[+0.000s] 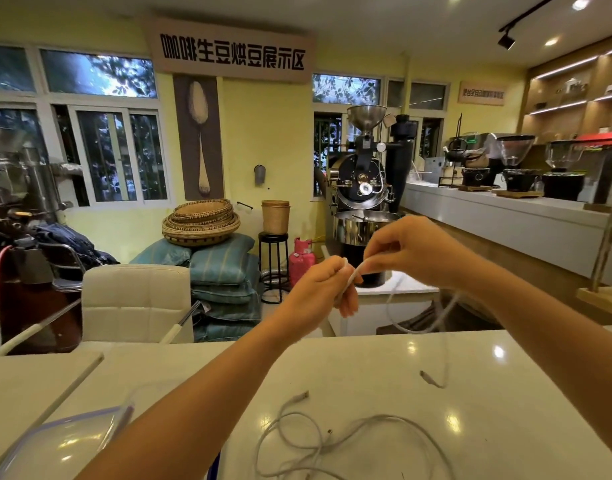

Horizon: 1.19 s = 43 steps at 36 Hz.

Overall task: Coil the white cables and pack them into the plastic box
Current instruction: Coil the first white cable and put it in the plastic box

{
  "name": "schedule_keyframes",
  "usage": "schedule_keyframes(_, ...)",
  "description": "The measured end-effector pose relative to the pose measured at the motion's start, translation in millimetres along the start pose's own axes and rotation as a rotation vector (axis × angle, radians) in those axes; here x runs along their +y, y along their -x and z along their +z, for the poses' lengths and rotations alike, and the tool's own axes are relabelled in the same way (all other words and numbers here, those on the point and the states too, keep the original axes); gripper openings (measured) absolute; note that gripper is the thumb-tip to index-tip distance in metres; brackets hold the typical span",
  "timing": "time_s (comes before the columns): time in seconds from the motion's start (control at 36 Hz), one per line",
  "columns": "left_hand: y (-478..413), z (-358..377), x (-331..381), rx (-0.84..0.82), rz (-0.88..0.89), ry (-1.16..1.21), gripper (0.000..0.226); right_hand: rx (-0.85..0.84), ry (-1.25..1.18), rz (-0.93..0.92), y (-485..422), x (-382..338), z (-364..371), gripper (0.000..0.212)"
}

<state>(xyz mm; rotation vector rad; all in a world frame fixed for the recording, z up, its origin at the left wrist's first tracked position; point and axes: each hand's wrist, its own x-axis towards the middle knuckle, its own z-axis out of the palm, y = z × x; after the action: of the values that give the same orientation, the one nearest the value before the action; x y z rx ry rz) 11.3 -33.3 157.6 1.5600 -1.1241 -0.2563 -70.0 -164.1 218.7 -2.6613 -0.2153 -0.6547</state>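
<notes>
Both my hands are raised above the white table [505,410]. My left hand [320,289] is closed around one end of a white cable [418,329]. My right hand [405,251] pinches the same cable just beside it. The cable hangs in a loop below my right wrist and its plug end [430,378] rests on the table. More white cables [349,441] lie loose and tangled on the table near the front edge. The clear plastic box [55,441] sits at the lower left, partly hidden under my left forearm.
A cream padded chair [138,299] stands beyond the table's far edge. Behind it are stacked cushions, woven baskets, a black stool, a pink gas cylinder and a coffee roaster [363,188]. A long counter with grinders runs along the right.
</notes>
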Motion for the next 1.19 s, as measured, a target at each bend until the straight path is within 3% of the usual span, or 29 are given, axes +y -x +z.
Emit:
schedule_keyframes(0.08,8,6,2,-0.039,-0.014,0.162,0.034,-0.027,-0.066,-0.024,-5,4,-5,0.006)
schedule_keyframes(0.28,17,10,14,-0.11,-0.021,0.443,0.034,0.022,-0.409,-0.009,-7,19,4,0.015)
schedule_keyframes(0.36,17,13,20,-0.127,-0.003,0.44,0.027,0.052,-0.652,0.024,-5,28,19,0.016)
schedule_keyframes(0.42,15,15,23,-0.099,-0.001,0.41,0.024,0.049,-0.797,0.052,-5,35,33,0.03)
schedule_keyframes(0.53,8,17,21,0.002,0.024,0.204,0.018,0.028,-1.19,0.132,-5,28,66,0.032)
schedule_keyframes(0.64,2,18,27,0.043,0.096,0.126,0.018,0.086,-1.344,0.3,-1,11,94,0.028)
schedule_keyframes(0.81,-13,4,27,0.145,0.21,-0.169,0.027,-0.112,-1.322,0.439,10,0,107,0.026)
schedule_keyframes(0.89,-15,-7,22,0.192,0.234,-0.295,0.031,-0.206,-1.164,0.468,14,-6,96,0.024)
schedule_keyframes(1.08,-10,-22,6,0.168,0.183,-0.551,0.034,-0.476,-0.701,0.307,15,-4,58,0.023)
schedule_keyframes(1.19,-3,-22,-4,0.082,0.142,-0.634,0.034,-0.468,-0.477,0.229,12,2,32,0.021)
